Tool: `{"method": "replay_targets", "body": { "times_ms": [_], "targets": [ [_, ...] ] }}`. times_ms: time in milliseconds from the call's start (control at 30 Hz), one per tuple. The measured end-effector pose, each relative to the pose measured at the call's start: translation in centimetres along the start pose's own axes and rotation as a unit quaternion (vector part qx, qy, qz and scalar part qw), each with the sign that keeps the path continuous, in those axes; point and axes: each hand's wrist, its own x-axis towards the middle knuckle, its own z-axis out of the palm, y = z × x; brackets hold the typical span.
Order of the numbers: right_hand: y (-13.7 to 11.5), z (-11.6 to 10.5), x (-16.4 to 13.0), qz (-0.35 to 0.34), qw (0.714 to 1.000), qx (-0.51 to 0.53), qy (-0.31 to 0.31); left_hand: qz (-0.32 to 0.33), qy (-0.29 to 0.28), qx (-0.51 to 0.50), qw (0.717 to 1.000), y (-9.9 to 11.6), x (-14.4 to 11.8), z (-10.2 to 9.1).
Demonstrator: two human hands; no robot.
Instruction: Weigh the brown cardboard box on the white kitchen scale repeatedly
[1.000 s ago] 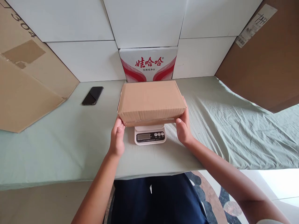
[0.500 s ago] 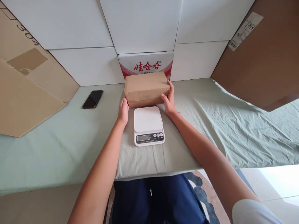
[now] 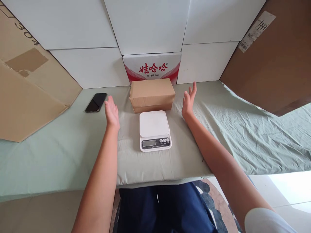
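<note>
my hands have come off the cardboard box (image 3: 152, 95), which half a second ago i was gripping by both ends. it now sits on the green sheet of the desk (image 3: 60, 152), just behind the white scale (image 3: 154, 130) and right in front of the red-and-white carton (image 3: 152, 67) at the wall. a second ago the box was above the scale; now the scale's plate is bare. my left hand (image 3: 111, 111) hovers spread and empty to the left of the box, well clear of it, with the black phone (image 3: 96, 102) just beyond its fingertips. my right hand (image 3: 189, 99) is open too, palm turned inward, fingers loose, a little to the right of the box and holding nothing.
</note>
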Motion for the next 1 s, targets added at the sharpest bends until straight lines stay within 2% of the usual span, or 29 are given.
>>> {"method": "replay_targets", "body": {
  "times_ms": [67, 167, 400, 533, 667, 800, 900, 1000],
  "targets": [
    [0.7, -1.0, 0.4, 0.030, 1.000, -0.001, 0.009, -0.008, 0.014, 0.008, 1.000, -0.1, 0.3, -1.0],
    [1.5, -0.8, 0.2, 0.030, 0.999, 0.000, -0.026, -0.011, -0.006, 0.015, 1.000, -0.9, 0.5, -0.9],
    [0.7, 2.6, -1.8, 0.043, 0.987, 0.012, -0.154, -0.042, -0.100, -0.001, 0.994, -2.6, -0.9, 2.5],
    [-0.9, 3.5, -3.0, 0.007, 0.985, 0.007, -0.172, -0.040, -0.145, -0.020, 0.988, -2.3, -1.6, 3.7],
    [-2.4, 3.8, -3.5, -0.013, 0.986, 0.005, -0.167, -0.031, -0.144, -0.018, 0.989, -1.4, -1.7, 3.9],
    [-4.2, 3.7, -3.8, -0.101, 0.979, -0.020, -0.175, 0.043, -0.147, -0.017, 0.988, 0.7, -2.3, 3.5],
    [-5.9, 3.0, -4.8, -0.153, 0.971, -0.036, -0.179, 0.093, -0.140, -0.004, 0.986, 2.6, -4.3, 2.7],
    [-7.1, 1.5, -7.0, -0.178, 0.965, -0.059, -0.184, 0.109, -0.130, 0.013, 0.985, 4.1, -7.8, 1.7]
  ]
}}
